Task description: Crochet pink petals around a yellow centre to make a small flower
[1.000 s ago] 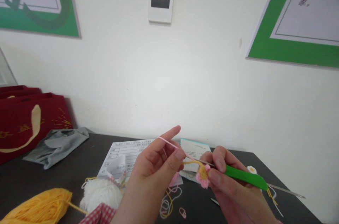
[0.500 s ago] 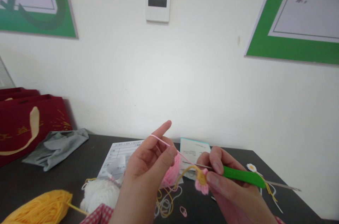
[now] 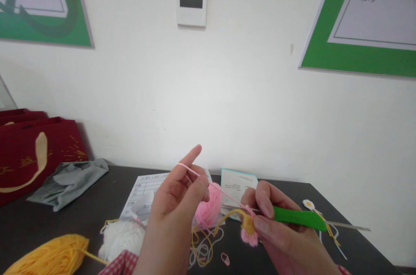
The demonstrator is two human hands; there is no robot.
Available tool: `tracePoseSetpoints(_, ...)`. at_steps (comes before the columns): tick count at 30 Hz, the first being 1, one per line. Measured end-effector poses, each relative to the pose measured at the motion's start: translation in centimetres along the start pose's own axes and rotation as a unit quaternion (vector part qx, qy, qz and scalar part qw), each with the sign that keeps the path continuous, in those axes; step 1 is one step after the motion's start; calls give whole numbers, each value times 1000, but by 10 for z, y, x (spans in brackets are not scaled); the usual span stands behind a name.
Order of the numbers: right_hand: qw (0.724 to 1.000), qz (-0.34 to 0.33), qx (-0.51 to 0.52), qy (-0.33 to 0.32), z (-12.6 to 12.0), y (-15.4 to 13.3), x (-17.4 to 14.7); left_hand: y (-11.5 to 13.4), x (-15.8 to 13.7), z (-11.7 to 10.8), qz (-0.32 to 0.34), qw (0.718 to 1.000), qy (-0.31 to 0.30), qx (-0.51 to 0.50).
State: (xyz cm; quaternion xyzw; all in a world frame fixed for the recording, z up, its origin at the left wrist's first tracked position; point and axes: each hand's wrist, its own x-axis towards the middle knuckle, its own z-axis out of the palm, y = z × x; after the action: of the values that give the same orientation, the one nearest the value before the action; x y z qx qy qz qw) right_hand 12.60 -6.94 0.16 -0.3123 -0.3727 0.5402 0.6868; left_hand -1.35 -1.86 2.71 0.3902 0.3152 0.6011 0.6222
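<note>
Lower centre of the frame: right hand (image 3: 279,231) pinches the green crochet hook (image 3: 299,217) and soft, light pink flower (image 3: 248,230); left hand (image 3: 175,205) tensions thin pink yarn (image 3: 208,183) over its raised forefinger.

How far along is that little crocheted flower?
Done: a yellow centre with a few pink petals on the small flower. In hand: the right hand holds the green-handled hook at it, while the left hand tensions pink yarn over a raised finger. Left: petals cover only part of the rim, it seems.
</note>
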Motion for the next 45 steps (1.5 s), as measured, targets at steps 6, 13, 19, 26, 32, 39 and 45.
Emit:
tracePoseSetpoints(6, 998, -38, -36, -36, -8, 0, 3, 3, -5, 1, -13, 999, -29, 19)
tracePoseSetpoints(13, 990, -103, -101, -5, -5, -1, -1, 1, -22, 6, 23, 996, -55, 59)
tracePoseSetpoints(19, 975, -141, -170, -7, -7, -1, -3, -5, -20, 6, -17, 994, -103, 37)
tracePoseSetpoints(26, 950, -210, -229, -2, -6, -2, -4, -3, -12, 6, -97, 989, -107, -37)
tracePoseSetpoints(32, 874, -361, -322, 42, -14, -5, -3, 1, -7, 4, -136, 980, -125, -69)
tracePoseSetpoints(39, 851, -407, -330, 48, -31, -14, 5, -3, -5, 3, -174, 974, -123, -81)
tracePoseSetpoints(45, 847, -408, -339, 25, -28, -16, 5, -2, -7, 6, -174, 973, -130, -79)
